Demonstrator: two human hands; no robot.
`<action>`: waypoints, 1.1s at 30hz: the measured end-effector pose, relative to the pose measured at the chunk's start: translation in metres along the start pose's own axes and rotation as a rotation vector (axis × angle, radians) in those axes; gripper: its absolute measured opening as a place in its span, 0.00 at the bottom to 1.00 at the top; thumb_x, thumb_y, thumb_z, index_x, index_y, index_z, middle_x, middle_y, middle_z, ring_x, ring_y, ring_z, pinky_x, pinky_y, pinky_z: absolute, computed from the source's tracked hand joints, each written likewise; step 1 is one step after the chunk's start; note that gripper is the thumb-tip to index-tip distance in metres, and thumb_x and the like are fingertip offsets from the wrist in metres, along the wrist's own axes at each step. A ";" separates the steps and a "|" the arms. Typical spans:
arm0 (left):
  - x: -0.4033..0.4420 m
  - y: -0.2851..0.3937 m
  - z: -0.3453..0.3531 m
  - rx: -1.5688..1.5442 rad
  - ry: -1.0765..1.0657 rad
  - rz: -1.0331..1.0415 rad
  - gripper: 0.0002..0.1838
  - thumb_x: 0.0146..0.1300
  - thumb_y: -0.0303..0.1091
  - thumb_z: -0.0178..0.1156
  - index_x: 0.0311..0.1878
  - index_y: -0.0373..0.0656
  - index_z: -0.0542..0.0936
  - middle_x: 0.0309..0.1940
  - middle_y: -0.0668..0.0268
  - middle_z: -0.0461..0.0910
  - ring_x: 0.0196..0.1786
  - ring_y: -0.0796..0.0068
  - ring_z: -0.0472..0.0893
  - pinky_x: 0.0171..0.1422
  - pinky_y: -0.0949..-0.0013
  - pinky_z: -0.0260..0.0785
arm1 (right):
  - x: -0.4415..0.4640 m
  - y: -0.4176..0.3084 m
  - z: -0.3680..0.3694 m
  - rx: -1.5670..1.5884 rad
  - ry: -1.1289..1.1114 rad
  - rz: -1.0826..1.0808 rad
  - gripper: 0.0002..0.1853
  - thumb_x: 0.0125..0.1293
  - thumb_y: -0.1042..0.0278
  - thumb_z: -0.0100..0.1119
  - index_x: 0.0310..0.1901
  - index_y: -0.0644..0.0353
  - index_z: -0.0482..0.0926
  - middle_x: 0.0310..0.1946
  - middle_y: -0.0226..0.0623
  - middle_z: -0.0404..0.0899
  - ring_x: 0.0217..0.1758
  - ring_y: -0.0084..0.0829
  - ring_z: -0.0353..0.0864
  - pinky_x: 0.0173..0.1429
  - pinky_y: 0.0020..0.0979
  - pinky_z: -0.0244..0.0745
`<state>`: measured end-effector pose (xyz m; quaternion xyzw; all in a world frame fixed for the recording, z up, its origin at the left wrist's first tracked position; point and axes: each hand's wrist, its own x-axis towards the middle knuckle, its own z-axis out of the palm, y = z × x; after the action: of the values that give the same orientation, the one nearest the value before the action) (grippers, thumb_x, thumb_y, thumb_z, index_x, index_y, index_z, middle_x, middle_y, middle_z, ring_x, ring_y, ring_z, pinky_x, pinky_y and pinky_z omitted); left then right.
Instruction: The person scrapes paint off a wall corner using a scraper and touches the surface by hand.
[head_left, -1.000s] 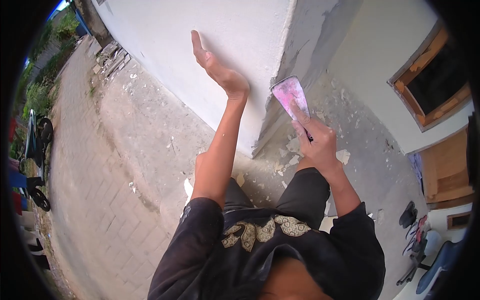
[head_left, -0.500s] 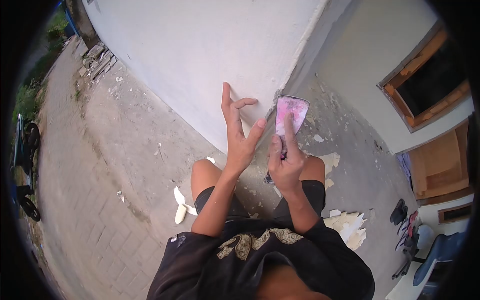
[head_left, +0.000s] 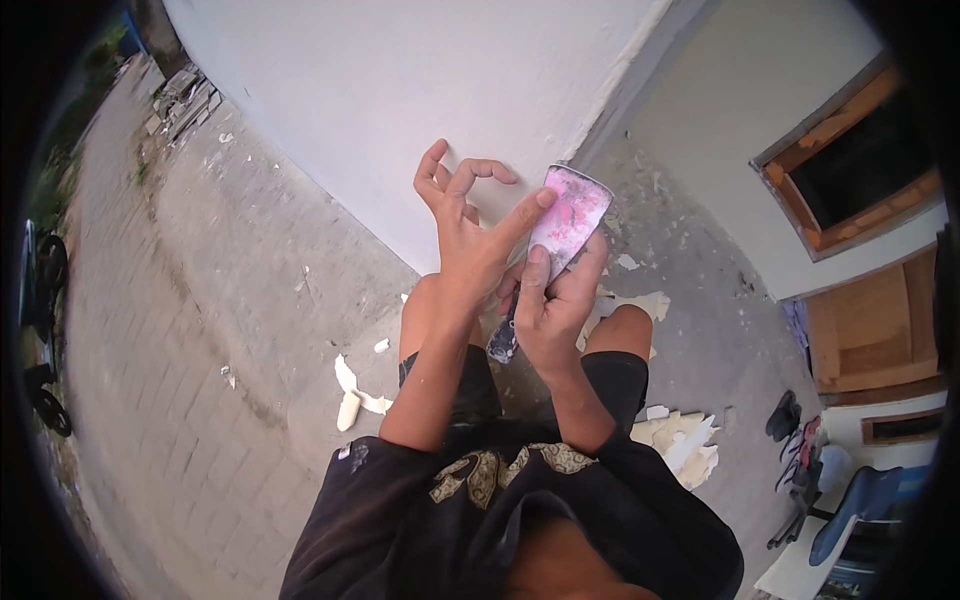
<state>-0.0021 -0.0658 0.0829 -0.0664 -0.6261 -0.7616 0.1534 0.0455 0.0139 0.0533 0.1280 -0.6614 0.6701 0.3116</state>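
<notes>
A putty knife (head_left: 576,218), its wide blade smeared pink and white, is gripped by my right hand (head_left: 551,318) near the base of the blade. Its dark, stained handle (head_left: 504,338) sticks out below, toward my knees. My left hand (head_left: 463,232) is beside it, fingers spread and partly bent, with the thumb tip against the blade's left edge. Nothing is grasped in the left hand. Just beyond both hands stands the corner of a white wall (head_left: 370,110).
Peeled flakes (head_left: 680,445) lie right of my legs, and more scraps (head_left: 348,408) lie to the left. A wood-framed window (head_left: 860,160) is at the right, with footwear (head_left: 784,416) and a blue chair (head_left: 848,512) below. Rubble (head_left: 185,105) sits by the wall's far left end.
My left thumb has come onto the blade, and the left hand has shifted slightly left and up. My right forefinger has left the blade's face; the putty knife has tilted, showing more handle.
</notes>
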 end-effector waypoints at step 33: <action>0.000 0.014 0.011 -0.316 -0.104 -0.151 0.18 0.68 0.39 0.67 0.30 0.32 0.81 0.16 0.69 0.77 0.11 0.90 0.65 0.10 0.80 0.50 | 0.014 -0.002 0.013 -0.104 0.127 -0.067 0.17 0.79 0.64 0.45 0.47 0.73 0.75 0.26 0.34 0.78 0.27 0.21 0.75 0.31 0.28 0.70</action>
<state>0.0011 -0.0571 0.0983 -0.0816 -0.5090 -0.8554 0.0510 0.0323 0.0047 0.0640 0.0910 -0.6695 0.6310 0.3812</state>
